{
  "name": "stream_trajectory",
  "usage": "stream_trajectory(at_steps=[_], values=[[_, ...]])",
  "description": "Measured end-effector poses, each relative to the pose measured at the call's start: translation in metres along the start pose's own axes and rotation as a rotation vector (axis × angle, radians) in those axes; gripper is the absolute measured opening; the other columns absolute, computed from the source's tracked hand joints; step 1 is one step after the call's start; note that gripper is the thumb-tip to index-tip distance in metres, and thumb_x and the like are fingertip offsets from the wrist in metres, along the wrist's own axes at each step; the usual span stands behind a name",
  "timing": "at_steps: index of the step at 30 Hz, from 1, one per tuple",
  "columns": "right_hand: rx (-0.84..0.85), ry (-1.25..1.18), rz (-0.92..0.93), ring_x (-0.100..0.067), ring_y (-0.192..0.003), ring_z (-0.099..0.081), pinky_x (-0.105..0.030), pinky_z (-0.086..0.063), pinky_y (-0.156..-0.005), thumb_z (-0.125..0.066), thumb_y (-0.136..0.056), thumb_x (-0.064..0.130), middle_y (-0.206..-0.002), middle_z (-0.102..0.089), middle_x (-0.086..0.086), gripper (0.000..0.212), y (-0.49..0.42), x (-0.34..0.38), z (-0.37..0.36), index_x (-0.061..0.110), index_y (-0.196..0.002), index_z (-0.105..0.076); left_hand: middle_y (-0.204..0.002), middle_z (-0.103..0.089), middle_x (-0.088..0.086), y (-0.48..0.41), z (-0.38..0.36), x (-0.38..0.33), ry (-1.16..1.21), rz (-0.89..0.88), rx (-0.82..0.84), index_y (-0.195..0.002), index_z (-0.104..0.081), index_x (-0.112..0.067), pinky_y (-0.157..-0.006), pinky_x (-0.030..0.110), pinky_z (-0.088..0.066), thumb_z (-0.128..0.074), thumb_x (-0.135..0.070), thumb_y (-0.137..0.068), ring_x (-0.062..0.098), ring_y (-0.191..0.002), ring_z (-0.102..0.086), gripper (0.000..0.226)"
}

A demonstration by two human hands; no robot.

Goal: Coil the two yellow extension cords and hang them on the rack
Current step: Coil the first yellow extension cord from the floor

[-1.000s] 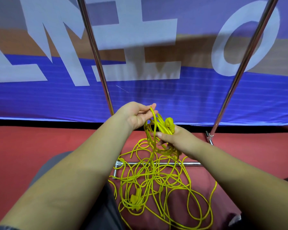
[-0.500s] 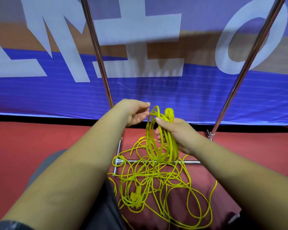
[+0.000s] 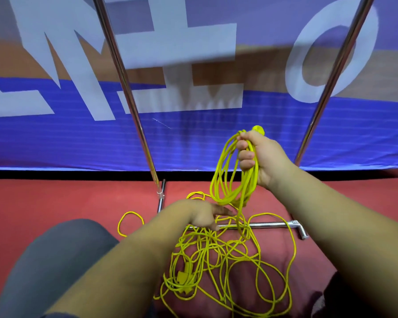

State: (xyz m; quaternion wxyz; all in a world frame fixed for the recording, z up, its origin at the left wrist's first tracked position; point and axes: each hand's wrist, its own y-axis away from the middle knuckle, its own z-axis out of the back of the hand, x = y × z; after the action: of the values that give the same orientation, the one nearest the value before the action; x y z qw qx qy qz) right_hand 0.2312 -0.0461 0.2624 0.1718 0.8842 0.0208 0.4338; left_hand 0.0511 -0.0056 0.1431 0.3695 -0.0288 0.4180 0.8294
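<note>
**A:** Where do the cords stand?

**B:** A few loops are gathered into a coil [image 3: 232, 171], which hangs at about one o'clock from the middle of the view. Its plug [image 3: 259, 129] pokes out at the coil's twelve o'clock. The loose heap [image 3: 228, 267] sprawls on the red floor [image 3: 55, 203] at five to six o'clock, draped over the rack's base bar [image 3: 267, 224], with a yellow connector [image 3: 185, 278] buried in it.

**A:** So how far along?

**B:** Early, I'd judge. Most of the length is uncoiled (I can't tell one cord from the other in that tangle), and nothing hangs on the rack's uprights [image 3: 126, 92].

**A:** And the hands?

**B:** The right hand [image 3: 260, 157] is raised, with its fingers wrapped tight round the top of the coil. The left hand [image 3: 202, 214] is low, at the coil's seven o'clock just above the bar. Its fingers are stretched toward the strands and seem to clasp none, though it's blurred.
</note>
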Motion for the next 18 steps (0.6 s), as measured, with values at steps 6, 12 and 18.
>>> stream_trajectory(at_steps=[6, 12, 18], values=[[0.089, -0.133, -0.005, -0.002, -0.035, -0.033, -0.016, -0.025, -0.028, -0.050, -0.108, 0.024, -0.061, -0.046, 0.009, 0.019, -0.001, 0.028, 0.002, 0.016, -0.091, -0.053, -0.144, -0.055, -0.005, -0.012, -0.023, -0.008, 0.066, -0.069, 0.161, -0.146, -0.056, -0.026, -0.099, 0.023, -0.039, -0.070, -0.023, -0.098, 0.018, -0.134, -0.051, 0.051], [0.096, -0.220, 0.011, -0.004, -0.039, -0.034, -0.018, -0.026, -0.031, -0.050, -0.110, 0.027, -0.064, -0.044, 0.009, 0.018, -0.002, 0.034, 0.011, 0.015, -0.097, -0.053, -0.154, -0.048, -0.009, -0.022, -0.027, -0.017, 0.259, -0.171, -0.105, -0.157, -0.036, -0.035, -0.107, 0.029, -0.045, -0.079, -0.030, -0.091, 0.013, -0.127, -0.057, 0.079], [0.062, -0.243, 0.004, -0.004, -0.039, -0.034, -0.019, -0.026, -0.031, -0.052, -0.109, 0.027, -0.063, -0.044, 0.009, 0.014, -0.003, 0.036, 0.018, 0.015, -0.101, -0.053, -0.127, -0.064, -0.002, -0.029, -0.043, -0.043, 0.295, -0.275, -0.110, -0.123, -0.065, -0.032, -0.088, 0.027, -0.049, -0.077, -0.027, -0.091, 0.015, -0.101, -0.061, 0.035]])
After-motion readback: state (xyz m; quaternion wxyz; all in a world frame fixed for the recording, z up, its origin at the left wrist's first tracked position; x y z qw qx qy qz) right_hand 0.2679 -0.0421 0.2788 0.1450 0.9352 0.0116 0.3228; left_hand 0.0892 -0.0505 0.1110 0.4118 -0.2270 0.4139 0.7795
